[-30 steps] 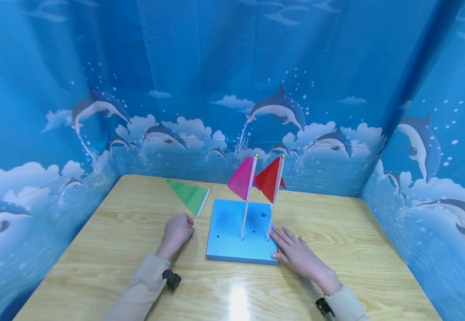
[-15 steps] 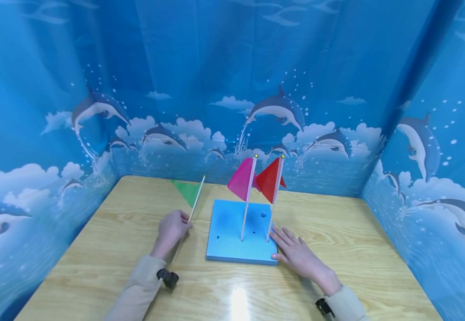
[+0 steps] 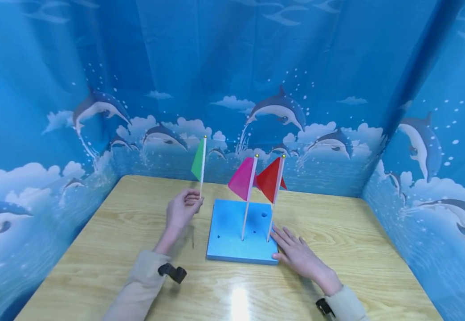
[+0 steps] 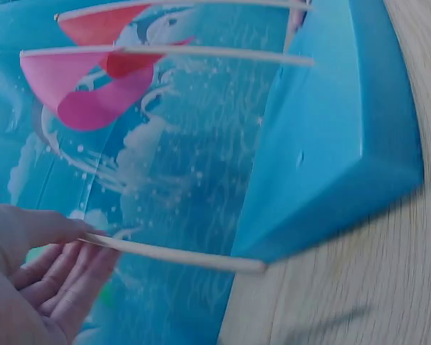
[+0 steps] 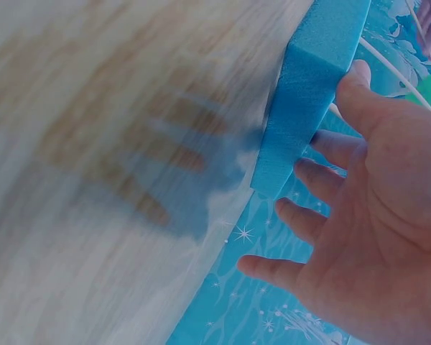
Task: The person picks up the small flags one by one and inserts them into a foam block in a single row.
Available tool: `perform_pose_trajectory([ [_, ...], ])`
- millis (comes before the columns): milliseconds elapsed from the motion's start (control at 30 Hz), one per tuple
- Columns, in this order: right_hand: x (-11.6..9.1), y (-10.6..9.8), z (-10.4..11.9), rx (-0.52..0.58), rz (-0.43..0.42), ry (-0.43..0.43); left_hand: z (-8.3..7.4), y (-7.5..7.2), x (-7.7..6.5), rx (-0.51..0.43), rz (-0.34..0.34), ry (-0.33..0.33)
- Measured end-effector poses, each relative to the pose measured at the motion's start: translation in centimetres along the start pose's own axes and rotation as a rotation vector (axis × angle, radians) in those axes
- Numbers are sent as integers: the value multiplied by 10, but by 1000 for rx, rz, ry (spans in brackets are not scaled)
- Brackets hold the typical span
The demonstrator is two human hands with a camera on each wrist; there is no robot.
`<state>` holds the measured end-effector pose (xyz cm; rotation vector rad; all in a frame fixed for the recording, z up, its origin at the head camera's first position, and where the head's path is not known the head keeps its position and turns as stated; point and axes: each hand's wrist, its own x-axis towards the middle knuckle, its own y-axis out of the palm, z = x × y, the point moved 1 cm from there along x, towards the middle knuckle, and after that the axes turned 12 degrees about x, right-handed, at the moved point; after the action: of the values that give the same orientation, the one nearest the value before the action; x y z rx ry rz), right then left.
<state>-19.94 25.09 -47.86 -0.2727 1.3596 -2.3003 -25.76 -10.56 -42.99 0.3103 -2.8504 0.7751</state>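
My left hand (image 3: 182,209) pinches the thin wooden stick of a green flag (image 3: 198,160) between thumb and fingers. The flag stands nearly upright, left of a blue foam board (image 3: 228,247). In the left wrist view, the lower end of the stick (image 4: 179,256) juts out below the fingers, above the table. My right hand (image 3: 300,256) lies against the board's right edge with its fingers spread. A pink flag (image 3: 241,179) and a red flag (image 3: 269,180) stand in holes in the board, both leaning slightly right.
Several small holes (image 3: 263,215) show in the board's top. It lies on a wood-grain table (image 3: 156,196). A blue curtain (image 3: 224,67) with dolphins hangs behind and along both sides. Each wrist carries a small black camera (image 3: 172,272).
My left hand has lifted the green flag off the table and turned it from lying aslant to nearly upright. The right hand and the board have stayed in place.
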Motion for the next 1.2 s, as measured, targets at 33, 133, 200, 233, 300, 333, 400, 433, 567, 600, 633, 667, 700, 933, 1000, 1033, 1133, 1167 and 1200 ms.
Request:
perform_pose_trajectory([
  [33,0,0,0,0,0,1,-3,2,0,-48,-17,23],
  [133,0,-1,1,3,0,5,-9,11,-1,-175,-51,80],
  [200,0,-1,1,4,1,7,-13,16,-2,-235,-63,112],
  [233,0,-1,2,5,1,8,-14,20,-2,-257,-68,128],
  [300,-1,-2,2,1,-2,8,-15,25,-3,-297,-72,155],
  [333,-1,-2,3,-2,-4,3,-16,28,-4,-312,-71,168],
  [400,-1,-2,3,-9,-8,-2,-15,33,-6,-333,-65,187],
  [433,-2,-2,3,-10,-9,-4,-14,35,-7,-336,-63,194],
  [567,-2,-2,3,-13,-13,-8,-10,42,-9,-330,-61,204],
  [600,-2,-3,3,-11,-13,-7,-9,43,-10,-325,-66,208],
  [633,-2,-2,3,-11,-13,-7,-9,44,-10,-319,-72,209],
  [667,-2,-2,2,-11,-14,-8,-8,45,-11,-314,-78,210],
  [700,-2,-2,2,-11,-15,-10,-7,45,-11,-309,-84,214],
  [933,-1,0,1,-1,-7,0,-6,48,-19,-274,-77,233],
  [1000,-1,1,0,2,-6,3,-6,50,-21,-252,-78,239],
  [1033,-1,1,0,1,-5,4,-6,50,-22,-238,-80,241],
  [1133,0,1,-1,1,-5,9,-6,52,-24,-213,-84,248],
  [1167,0,0,0,2,-4,10,-5,52,-25,-204,-86,247],
  [1200,0,0,0,2,-3,11,-5,53,-25,-197,-86,246],
])
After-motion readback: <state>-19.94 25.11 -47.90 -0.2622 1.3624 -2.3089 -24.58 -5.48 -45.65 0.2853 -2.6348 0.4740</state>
